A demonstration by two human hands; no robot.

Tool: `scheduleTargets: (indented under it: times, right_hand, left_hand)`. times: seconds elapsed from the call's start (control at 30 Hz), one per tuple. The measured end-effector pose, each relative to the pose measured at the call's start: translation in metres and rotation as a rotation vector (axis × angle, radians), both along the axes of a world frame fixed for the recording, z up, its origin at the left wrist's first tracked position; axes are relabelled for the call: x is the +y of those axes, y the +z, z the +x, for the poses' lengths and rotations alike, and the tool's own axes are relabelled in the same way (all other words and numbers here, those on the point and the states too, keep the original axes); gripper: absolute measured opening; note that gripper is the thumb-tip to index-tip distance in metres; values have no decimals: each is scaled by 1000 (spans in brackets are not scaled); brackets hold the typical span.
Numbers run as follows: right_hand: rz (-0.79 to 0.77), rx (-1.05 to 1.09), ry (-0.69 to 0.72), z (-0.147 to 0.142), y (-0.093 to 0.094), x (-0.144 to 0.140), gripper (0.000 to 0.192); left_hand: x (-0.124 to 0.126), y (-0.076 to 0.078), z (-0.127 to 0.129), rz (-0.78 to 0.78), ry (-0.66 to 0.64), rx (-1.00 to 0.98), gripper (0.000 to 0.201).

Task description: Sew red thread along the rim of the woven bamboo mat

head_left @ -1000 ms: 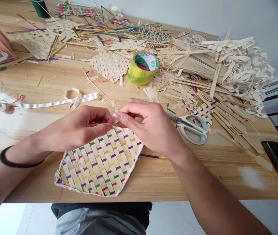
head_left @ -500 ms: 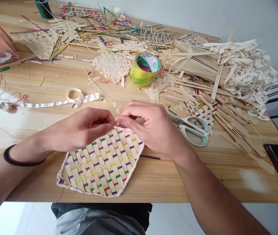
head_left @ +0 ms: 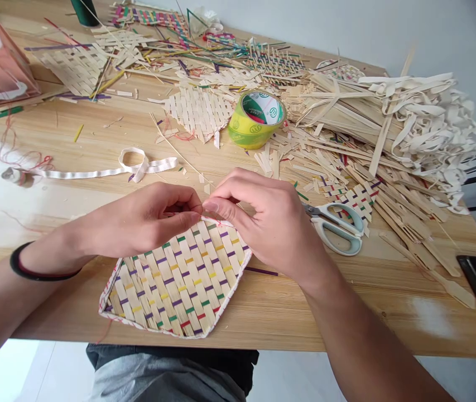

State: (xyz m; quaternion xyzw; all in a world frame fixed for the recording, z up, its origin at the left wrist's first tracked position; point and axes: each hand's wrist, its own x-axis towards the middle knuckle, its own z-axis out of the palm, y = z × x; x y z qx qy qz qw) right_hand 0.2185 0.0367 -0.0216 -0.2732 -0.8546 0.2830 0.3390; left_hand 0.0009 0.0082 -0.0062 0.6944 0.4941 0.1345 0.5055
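A flat woven bamboo mat (head_left: 179,285) with purple, green, yellow and red strips lies at the table's front edge. White binding sewn with red thread runs round its rim. My left hand (head_left: 149,220) is closed at the far edge, thumb and forefinger pinching the mat's border. Right beside it, my right hand (head_left: 263,218) is closed too, its thumb and forefinger pressed together at the same edge. Whatever those right fingertips hold is too small and hidden to name. The two sets of fingertips almost touch. Red stitches show on the binding just below my right hand.
White-handled scissors (head_left: 340,226) lie right of my right hand. Beyond are a yellow tape roll (head_left: 256,120), another woven piece (head_left: 198,111) and a white ribbon (head_left: 107,172). Bundled bamboo strips (head_left: 338,103) and wooden forks (head_left: 413,223) crowd the right. A pink box (head_left: 3,61) stands left.
The whole view has shifted slightly, so most things appear a little further right. Both hands keep their closed pose at the mat's far edge, with barely any movement against it.
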Motion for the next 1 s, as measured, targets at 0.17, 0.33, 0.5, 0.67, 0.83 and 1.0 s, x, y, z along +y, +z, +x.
scheduleTargets:
  times: [0.17, 0.33, 0.5, 0.67, 0.83, 1.0]
  right_hand:
    - [42, -21, -14, -2, 1, -2, 22]
    - [85, -7, -17, -3, -1, -3, 22]
    - [120, -25, -19, -2, 0, -4, 23]
    - [146, -48, -9, -1, 2, -4, 23]
    - [158, -30, 19, -2, -4, -1, 26]
    - [128, -24, 31, -2, -6, 0, 25]
  left_hand:
    - [0, 0, 0, 18, -6, 12, 28]
    - [0, 0, 0, 36, -12, 9, 28]
    - [0, -1, -1, 39, -8, 11, 29]
    - [0, -2, 1, 49, -1, -27, 27]
    - [2, -3, 1, 47, 0, -30, 27]
    - [2, 0, 1, 37, 6, -40, 30]
